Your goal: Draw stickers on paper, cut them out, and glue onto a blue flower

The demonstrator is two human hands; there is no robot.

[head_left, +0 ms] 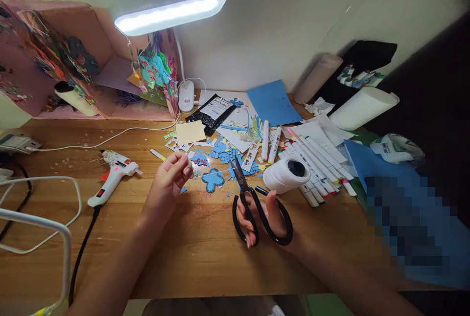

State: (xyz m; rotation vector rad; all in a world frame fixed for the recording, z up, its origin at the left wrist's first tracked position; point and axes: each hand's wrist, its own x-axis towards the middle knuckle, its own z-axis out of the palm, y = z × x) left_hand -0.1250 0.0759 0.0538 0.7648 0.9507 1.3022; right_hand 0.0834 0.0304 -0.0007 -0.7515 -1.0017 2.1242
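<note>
My left hand [175, 174] pinches the end of a thin white thread [216, 172], which runs right to the blades of the scissors. Black-handled scissors [240, 174] are in my right hand [266, 215], its fingers and thumb through the loops and the blades slightly apart, pointing away from me. Below the thread, between the hands, a blue paper flower shape [213, 180] with a dark outline lies on the table. A white thread spool [286, 173] lies on its side just beyond my right hand.
A white glue gun [113, 179] with a black cord lies at the left. Blue paper scraps [222, 151] are scattered behind the hands. Several markers [319, 167] lie to the right. A lamp [172, 8] hangs above, near a pink box [106, 61] on the wooden table [191, 267].
</note>
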